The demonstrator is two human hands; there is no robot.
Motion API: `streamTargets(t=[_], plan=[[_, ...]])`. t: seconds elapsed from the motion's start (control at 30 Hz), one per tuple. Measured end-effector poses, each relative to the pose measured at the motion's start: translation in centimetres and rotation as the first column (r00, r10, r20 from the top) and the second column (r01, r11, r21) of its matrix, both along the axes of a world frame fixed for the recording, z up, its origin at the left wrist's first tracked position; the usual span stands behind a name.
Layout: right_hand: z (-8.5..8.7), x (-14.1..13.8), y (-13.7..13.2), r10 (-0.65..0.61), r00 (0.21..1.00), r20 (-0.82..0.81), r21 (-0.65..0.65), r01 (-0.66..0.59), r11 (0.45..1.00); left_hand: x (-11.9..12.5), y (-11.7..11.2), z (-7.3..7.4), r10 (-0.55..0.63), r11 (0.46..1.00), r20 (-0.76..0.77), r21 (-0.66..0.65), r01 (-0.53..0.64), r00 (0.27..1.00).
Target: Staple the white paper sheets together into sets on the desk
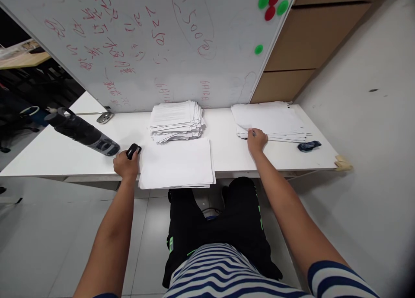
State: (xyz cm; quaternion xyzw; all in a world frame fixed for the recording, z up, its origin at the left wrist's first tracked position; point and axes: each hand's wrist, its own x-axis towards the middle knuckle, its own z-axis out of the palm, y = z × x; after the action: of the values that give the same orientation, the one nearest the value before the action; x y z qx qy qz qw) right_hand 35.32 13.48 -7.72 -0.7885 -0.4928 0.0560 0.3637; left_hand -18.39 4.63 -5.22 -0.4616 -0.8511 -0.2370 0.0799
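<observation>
My left hand (126, 164) is closed round a small black stapler (133, 151) on the white table (223, 142), just left of a flat white paper stack (177, 164) at the front edge. My right hand (257, 139) rests on the near corner of another paper stack (269, 121) at the right, fingers curled and pinching its edge. A taller, untidy pile of printed sheets (177, 121) sits behind the front stack.
A dark water bottle (82, 131) lies tilted at the left. A whiteboard (155, 43) with red writing stands along the table's back. A small dark object (309, 145) lies at the right, near a wall. Brown cabinets (308, 43) stand behind.
</observation>
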Motion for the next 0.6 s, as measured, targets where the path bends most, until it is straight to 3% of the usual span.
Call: streamTargets(t=[0.23, 0.4, 0.6], plan=[[-0.45, -0.19, 0.4, 0.099, 0.986, 0.135, -0.095, -0.087, 0.992, -0.28, 0.11, -0.37, 0.014, 1.0, -0.064, 0.022, -0.012, 0.998], [-0.6, 0.1, 0.65, 0.121, 0.989, 0.083, -0.206, -0.102, 0.973, -0.45, 0.15, -0.48, 0.0, 1.0, -0.069, 0.01, 0.001, 0.998], [-0.76, 0.21, 0.66, 0.14, 0.985, 0.098, -0.234, -0.114, 0.966, -0.62, 0.25, -0.68, 0.013, 1.0, -0.085, 0.023, -0.011, 0.996]])
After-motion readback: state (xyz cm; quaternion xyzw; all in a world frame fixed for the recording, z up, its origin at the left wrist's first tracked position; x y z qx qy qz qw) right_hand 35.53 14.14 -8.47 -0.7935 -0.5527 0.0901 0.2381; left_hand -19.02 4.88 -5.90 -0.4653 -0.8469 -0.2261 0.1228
